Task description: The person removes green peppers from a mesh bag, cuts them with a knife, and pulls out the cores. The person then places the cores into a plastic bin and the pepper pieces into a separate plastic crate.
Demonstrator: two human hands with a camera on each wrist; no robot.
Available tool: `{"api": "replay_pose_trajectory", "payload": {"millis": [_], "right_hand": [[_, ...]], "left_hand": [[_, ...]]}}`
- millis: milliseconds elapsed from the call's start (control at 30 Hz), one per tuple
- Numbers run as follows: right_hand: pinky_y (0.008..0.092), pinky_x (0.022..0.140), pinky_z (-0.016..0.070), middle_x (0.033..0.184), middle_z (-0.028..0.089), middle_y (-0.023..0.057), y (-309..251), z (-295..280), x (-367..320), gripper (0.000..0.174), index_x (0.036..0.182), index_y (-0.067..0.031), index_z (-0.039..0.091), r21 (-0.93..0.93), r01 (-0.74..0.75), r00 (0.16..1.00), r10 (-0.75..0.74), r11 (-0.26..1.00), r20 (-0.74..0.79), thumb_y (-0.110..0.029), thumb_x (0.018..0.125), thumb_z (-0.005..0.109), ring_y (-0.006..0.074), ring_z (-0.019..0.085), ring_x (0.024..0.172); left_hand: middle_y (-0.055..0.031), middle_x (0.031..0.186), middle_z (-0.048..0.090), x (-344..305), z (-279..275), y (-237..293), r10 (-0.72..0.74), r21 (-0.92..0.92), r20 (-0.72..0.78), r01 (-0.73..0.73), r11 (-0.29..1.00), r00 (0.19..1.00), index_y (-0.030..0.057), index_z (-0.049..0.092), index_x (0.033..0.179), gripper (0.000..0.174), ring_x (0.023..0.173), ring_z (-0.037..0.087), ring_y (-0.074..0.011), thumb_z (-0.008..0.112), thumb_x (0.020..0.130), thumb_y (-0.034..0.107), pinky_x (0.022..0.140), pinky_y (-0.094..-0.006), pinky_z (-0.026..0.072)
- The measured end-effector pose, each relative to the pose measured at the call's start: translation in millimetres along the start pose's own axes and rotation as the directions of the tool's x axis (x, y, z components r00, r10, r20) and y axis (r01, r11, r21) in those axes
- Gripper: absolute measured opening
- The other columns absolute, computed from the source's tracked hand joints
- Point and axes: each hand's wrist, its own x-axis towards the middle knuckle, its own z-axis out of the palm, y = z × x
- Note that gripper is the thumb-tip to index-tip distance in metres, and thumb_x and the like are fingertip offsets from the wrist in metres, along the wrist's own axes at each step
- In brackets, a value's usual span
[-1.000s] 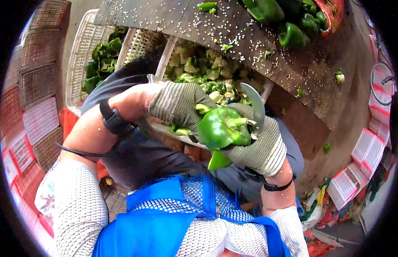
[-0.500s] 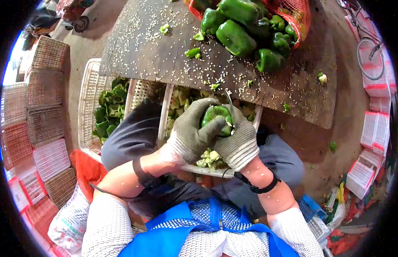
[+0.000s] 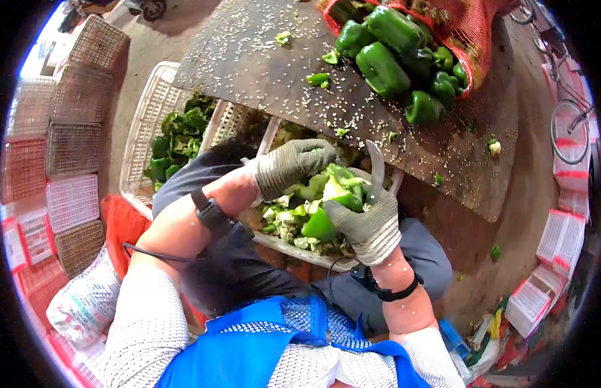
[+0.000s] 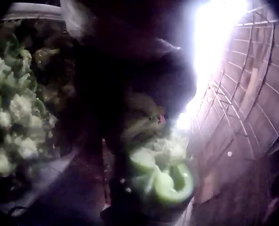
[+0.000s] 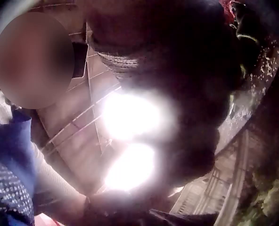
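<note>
My right hand (image 3: pixel 370 227), in a grey-green knit glove, grips a cut-open green bell pepper (image 3: pixel 353 196) with the thumb across its near side. The same hand holds a knife with a curved blade (image 3: pixel 376 167) pointing up beside the pepper. My gloved left hand (image 3: pixel 294 168) is at the pepper's upper left, its fingers curled close to the cut edge; I cannot tell if they pinch a piece. Pale inner flesh shows on the pepper, and its cut, curled walls (image 4: pixel 175 183) appear in the left wrist view. The right wrist view is dark and glared.
Below the hands stands a white crate (image 3: pixel 294 251) of pale pepper cores and scraps. Another crate (image 3: pixel 142 139) at the left holds green pepper pieces. On the seed-strewn board (image 3: pixel 248 71), whole peppers (image 3: pixel 383 70) spill from a red mesh bag (image 3: pixel 475 45). Stacked crates (image 3: pixel 73 194) line the left.
The pepper was between both hands, largely closed with the blade against it; now it is opened, showing pale flesh. My left hand has shifted up off its near side. The head view has shifted.
</note>
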Motion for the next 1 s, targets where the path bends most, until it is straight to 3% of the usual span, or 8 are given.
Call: {"api": "replay_pose_trajectory", "payload": {"millis": [167, 233, 433, 533, 567, 633, 700, 1000], "right_hand": [[0.0323, 0.092, 0.0498, 0.116, 0.063, 0.0119, -3, -4, -10, 0.087, 0.142, 0.0035, 0.036, 0.297, -0.052, 0.990, 0.010, 0.954, 0.143, -0.017, 0.067, 0.076, 0.0189, 0.063, 0.098], [0.0348, 0.092, 0.0520, 0.115, 0.063, 0.0132, 1, -12, -19, 0.082, 0.133, 0.0043, 0.045, 0.443, -0.041, 0.987, -0.031, 0.896, 0.155, -0.028, 0.065, 0.081, 0.0220, 0.064, 0.101], [0.0388, 0.089, 0.0557, 0.112, 0.065, 0.0157, 2, -36, -24, 0.064, 0.125, 0.0049, 0.052, 0.586, -0.015, 0.982, -0.097, 0.810, 0.160, -0.021, 0.071, 0.075, 0.0279, 0.067, 0.096], [0.0333, 0.089, 0.0527, 0.108, 0.067, 0.0142, 3, -19, -22, 0.071, 0.126, 0.0050, 0.054, 0.235, 0.124, 0.985, -0.148, 0.964, 0.086, -0.035, 0.072, 0.078, 0.0218, 0.066, 0.097], [0.0303, 0.091, 0.0502, 0.112, 0.065, 0.0114, 2, -16, -20, 0.067, 0.126, 0.0046, 0.055, 0.066, 0.217, 0.972, -0.222, 0.974, 0.077, -0.030, 0.072, 0.076, 0.0192, 0.064, 0.100], [0.0275, 0.092, 0.0483, 0.117, 0.063, 0.0089, -2, -8, -16, 0.062, 0.125, 0.0027, 0.057, -0.111, 0.258, 0.966, -0.255, 0.960, 0.043, -0.019, 0.070, 0.076, 0.0163, 0.062, 0.101], [0.0279, 0.091, 0.0494, 0.120, 0.063, 0.0095, -6, -1, -15, 0.060, 0.125, -0.0002, 0.058, -0.029, 0.191, 0.982, -0.191, 0.981, -0.007, -0.012, 0.069, 0.077, 0.0161, 0.063, 0.100], [0.0405, 0.089, 0.0502, 0.114, 0.061, 0.0161, 30, 10, 3, 0.072, 0.132, -0.0035, 0.048, -0.525, 0.455, 0.808, -0.581, 0.719, -0.095, -0.033, 0.075, 0.080, 0.0342, 0.062, 0.100]], "left_hand": [[0.0003, 0.092, 0.062, -2, -26, 29, -0.424, -0.426, 0.133, 0.437, 0.792, 0.896, 0.0045, 0.063, 0.100, 0.024, 0.087, 0.058, -0.0081, 0.065, 0.092, 0.027, 0.077, -0.0255, 0.0489], [-0.0002, 0.090, 0.065, -11, -62, 47, -0.616, -0.146, 0.198, 0.644, 0.751, 0.763, 0.0058, 0.066, 0.098, 0.023, 0.086, 0.058, -0.0084, 0.071, 0.088, 0.026, 0.077, -0.0260, 0.0495], [-0.0049, 0.097, 0.069, -150, -199, 50, -0.868, -0.075, -0.372, 0.921, 0.382, 0.329, 0.0041, 0.064, 0.115, 0.035, 0.088, 0.061, -0.0105, 0.069, 0.090, 0.029, 0.079, -0.0253, 0.0511], [-0.0224, 0.132, 0.055, -176, -203, 82, -0.711, 0.651, -0.521, 0.758, 0.027, 0.473, 0.0003, 0.046, 0.139, 0.075, 0.126, 0.051, -0.0323, 0.080, 0.078, 0.026, 0.106, -0.0385, 0.0402], [-0.0228, 0.130, 0.056, -179, -200, 73, -0.521, 0.673, -0.542, 0.712, 0.201, 0.659, -0.0011, 0.050, 0.135, 0.068, 0.122, 0.054, -0.0310, 0.080, 0.078, 0.021, 0.104, -0.0369, 0.0429], [-0.0083, 0.107, 0.067, -115, -146, 114, -0.751, -0.243, -0.514, 0.768, 0.592, 0.415, 0.0000, 0.066, 0.111, 0.031, 0.096, 0.063, -0.0158, 0.074, 0.083, 0.012, 0.088, -0.0296, 0.0512], [-0.0024, 0.094, 0.069, -81, -94, 122, -0.649, -0.116, -0.372, 0.660, 0.742, 0.664, 0.0017, 0.070, 0.104, 0.018, 0.092, 0.062, -0.0097, 0.066, 0.089, 0.011, 0.080, -0.0252, 0.0520], [-0.0012, 0.098, 0.068, 26, 4, 108, -0.700, -0.315, 0.075, 0.683, 0.659, 0.710, 0.0031, 0.066, 0.113, 0.039, 0.092, 0.060, -0.0088, 0.078, 0.081, 0.021, 0.084, -0.0278, 0.0501]]}}
